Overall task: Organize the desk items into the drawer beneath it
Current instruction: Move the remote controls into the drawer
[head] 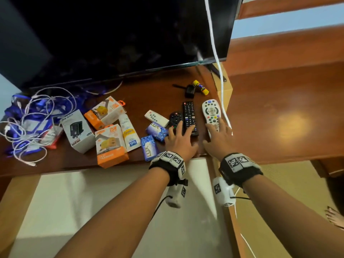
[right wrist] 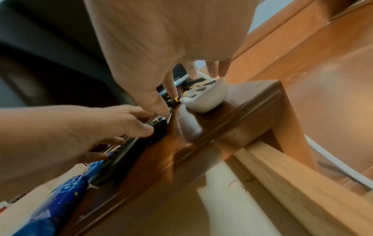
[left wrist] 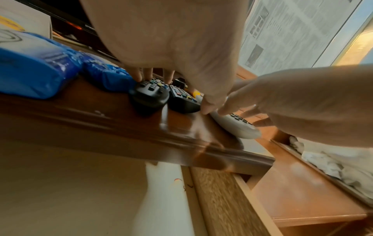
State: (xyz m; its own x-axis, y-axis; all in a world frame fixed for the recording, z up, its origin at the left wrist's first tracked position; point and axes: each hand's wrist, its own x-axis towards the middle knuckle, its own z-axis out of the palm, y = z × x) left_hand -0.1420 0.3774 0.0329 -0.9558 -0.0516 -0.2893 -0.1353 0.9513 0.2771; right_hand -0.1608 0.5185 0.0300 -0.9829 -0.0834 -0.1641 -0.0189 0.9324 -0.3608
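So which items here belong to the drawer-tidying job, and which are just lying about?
Job: white remote with coloured buttons under the right hand; long black remote and rounded black remote under the left hand; blue soap packs.
Just there: black television screen; white hanging cable.

The word "LUX" is printed on a blue soap packet (head: 149, 147) near the counter's front edge, and again on a second blue soap packet (head: 157, 130) just behind it. The print on the orange-and-white boxes (head: 109, 144), the grey box (head: 77, 131), the white tube (head: 129, 135) and the remotes' buttons is too small or blurred to read.
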